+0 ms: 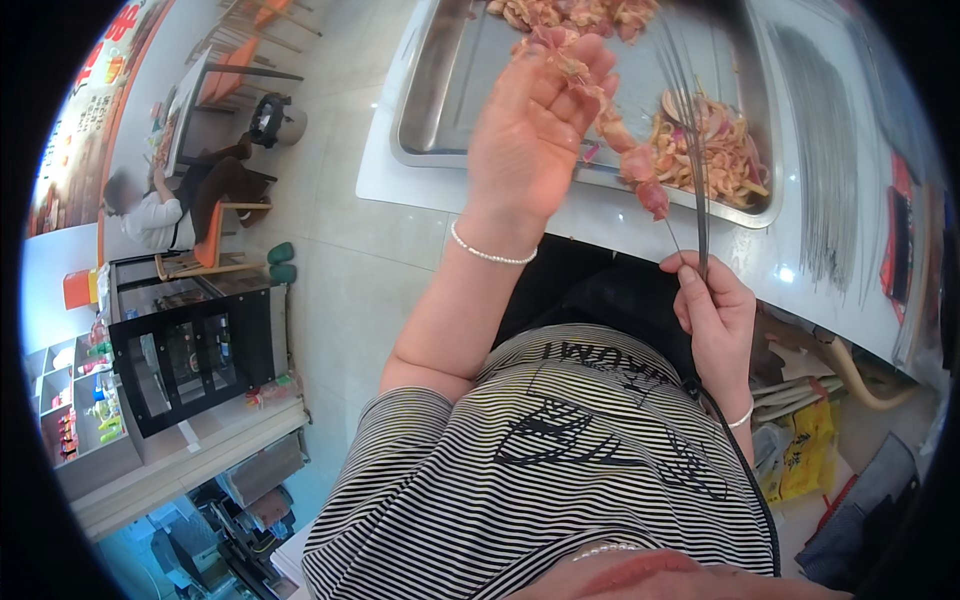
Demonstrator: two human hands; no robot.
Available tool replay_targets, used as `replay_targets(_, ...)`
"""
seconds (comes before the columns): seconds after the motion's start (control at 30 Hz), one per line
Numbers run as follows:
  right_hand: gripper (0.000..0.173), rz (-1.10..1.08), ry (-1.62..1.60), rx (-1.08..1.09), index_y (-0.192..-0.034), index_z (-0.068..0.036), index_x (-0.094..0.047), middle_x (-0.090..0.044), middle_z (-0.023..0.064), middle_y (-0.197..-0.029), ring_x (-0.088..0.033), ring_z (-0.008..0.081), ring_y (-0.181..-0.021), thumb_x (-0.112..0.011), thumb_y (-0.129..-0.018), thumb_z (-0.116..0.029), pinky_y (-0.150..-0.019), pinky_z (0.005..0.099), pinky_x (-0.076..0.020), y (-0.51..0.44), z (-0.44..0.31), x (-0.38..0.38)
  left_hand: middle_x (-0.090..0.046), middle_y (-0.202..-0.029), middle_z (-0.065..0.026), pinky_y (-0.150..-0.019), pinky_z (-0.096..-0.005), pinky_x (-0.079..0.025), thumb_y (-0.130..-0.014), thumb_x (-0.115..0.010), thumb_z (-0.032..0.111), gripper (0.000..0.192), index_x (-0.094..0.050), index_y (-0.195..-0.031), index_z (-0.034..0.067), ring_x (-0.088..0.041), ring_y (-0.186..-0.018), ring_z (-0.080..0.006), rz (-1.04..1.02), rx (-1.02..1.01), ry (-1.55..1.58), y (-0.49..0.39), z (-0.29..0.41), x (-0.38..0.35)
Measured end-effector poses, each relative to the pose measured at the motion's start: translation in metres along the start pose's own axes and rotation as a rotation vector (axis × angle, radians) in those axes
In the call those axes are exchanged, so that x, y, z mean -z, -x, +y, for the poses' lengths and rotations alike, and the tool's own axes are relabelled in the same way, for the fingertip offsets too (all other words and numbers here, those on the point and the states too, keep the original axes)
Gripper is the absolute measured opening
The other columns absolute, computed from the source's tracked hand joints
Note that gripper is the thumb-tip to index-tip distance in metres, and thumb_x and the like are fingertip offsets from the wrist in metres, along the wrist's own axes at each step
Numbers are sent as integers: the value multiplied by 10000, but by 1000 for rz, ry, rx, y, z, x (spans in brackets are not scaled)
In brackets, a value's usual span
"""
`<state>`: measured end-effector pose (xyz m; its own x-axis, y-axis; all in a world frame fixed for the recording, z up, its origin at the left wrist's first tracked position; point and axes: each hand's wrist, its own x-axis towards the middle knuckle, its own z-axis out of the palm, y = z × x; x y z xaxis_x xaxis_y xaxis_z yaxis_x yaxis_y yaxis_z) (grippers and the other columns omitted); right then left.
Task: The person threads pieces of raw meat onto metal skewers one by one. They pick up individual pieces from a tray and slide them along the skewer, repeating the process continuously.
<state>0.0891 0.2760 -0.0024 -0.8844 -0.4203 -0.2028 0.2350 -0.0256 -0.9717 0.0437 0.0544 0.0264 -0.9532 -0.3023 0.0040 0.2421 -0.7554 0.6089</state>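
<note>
My left hand point(529, 127), palm up, has its fingers curled around pieces of raw, marinated meat point(570, 67) above a steel tray point(435, 159). More meat pieces are threaded on one thin metal skewer point(673, 238), slanting from the left fingers down to my right hand point(709, 296). Thumb and fingers of the right hand pinch this skewer's lower end along with a bundle of bare metal skewers point(701, 202) pointing up over the tray. The tray holds a meat heap point(581, 15) at the far side and sliced onion with meat point(712, 150) at the right.
Many loose metal skewers point(817, 165) lie on the white table point(757, 262) right of the tray. A yellow bag point(806, 457) is below right. To the left, a person point(161, 214) sits on an orange chair by another table; a black-framed glass cabinet point(195, 356) stands nearer.
</note>
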Motion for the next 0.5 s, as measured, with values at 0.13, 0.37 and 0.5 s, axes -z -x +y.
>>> replay_targets(0.13,160,-6,5,2,-1002,39,-623,-416,-73,-606,-325,-5,-505,-501,-963,-57,-448,174,-237,3,2,3,-589,-1200,-189,-969,-403,-476,-983,-463,162,224,-522,-1126,0,-546,-1172,-356,12,1,-58,-7,4,7)
replay_targets(0.37,164,-29,19,6,-1007,42,-625,-416,-79,-608,-322,-9,-508,-505,-963,-62,-452,169,-228,4,5,9,-633,-1069,-129,-895,-383,-505,-999,-435,161,212,-547,-1107,17,-622,-1021,-276,79,-4,-102,-10,4,5)
replay_targets(0.5,163,-38,17,7,-1007,42,-624,-414,-78,-606,-318,-9,-507,-505,-963,-59,-450,170,-226,4,4,7,-635,-1050,-126,-897,-386,-503,-997,-433,137,203,-550,-1098,6,-625,-1015,-270,13,-11,-146,-10,6,11)
